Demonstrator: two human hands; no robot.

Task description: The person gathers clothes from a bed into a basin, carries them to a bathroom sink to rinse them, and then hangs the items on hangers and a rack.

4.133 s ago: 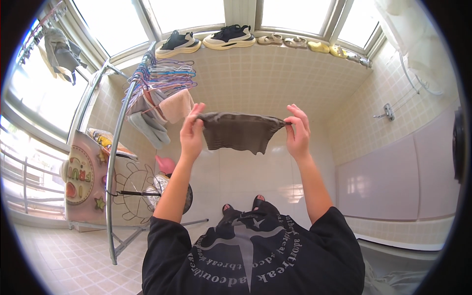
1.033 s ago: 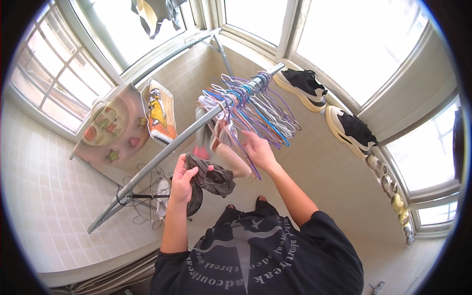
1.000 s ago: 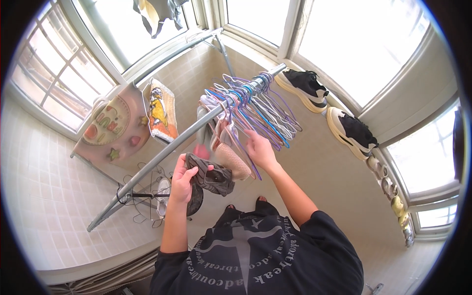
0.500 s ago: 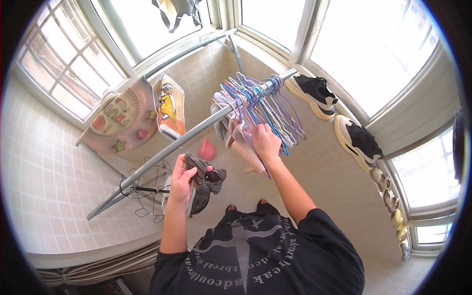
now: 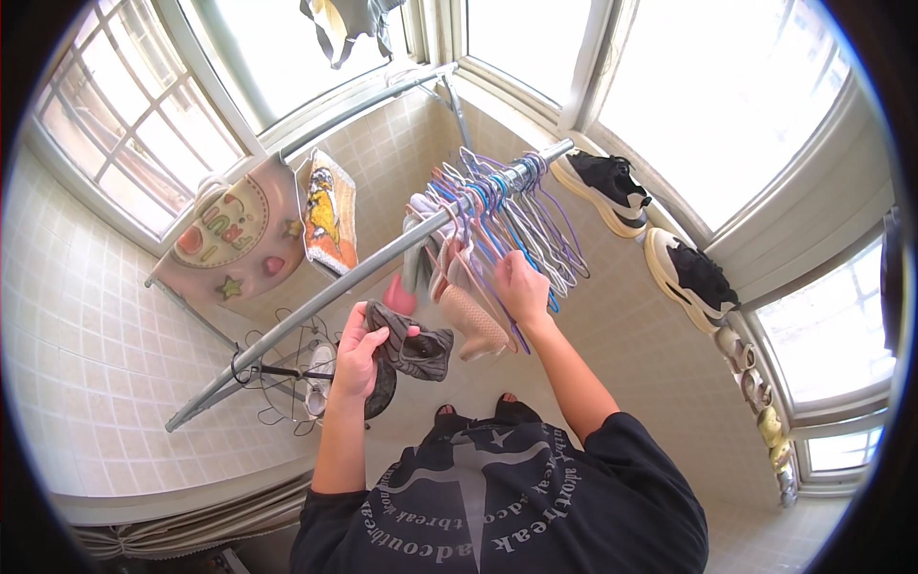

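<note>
My left hand (image 5: 358, 356) is closed round a crumpled dark grey garment (image 5: 419, 346), whose exact kind I cannot make out. The garment hangs to the right of my fingers, below the rail. My right hand (image 5: 523, 289) is closed at the lower part of a purple clothes hanger (image 5: 513, 335), among the bunch on the rail. Several thin hangers (image 5: 550, 234) in white, blue and purple hang close together there. Left of that hand, a pink-beige knitted cloth (image 5: 470, 316) and a pale grey cloth (image 5: 417, 253) hang from the bunch.
A grey metal rail (image 5: 335, 285) runs diagonally across. A patterned cloth (image 5: 331, 215) and a pink decorated mat (image 5: 234, 234) hang at the left. Wire hangers (image 5: 277, 368) and white shoes (image 5: 320, 378) are below. Black-and-white sneakers (image 5: 690, 277) line the window ledge at the right.
The dark grey garment has shifted right and spread out more. My right hand has moved slightly down and right, and the hanging pink-beige cloth has swung.
</note>
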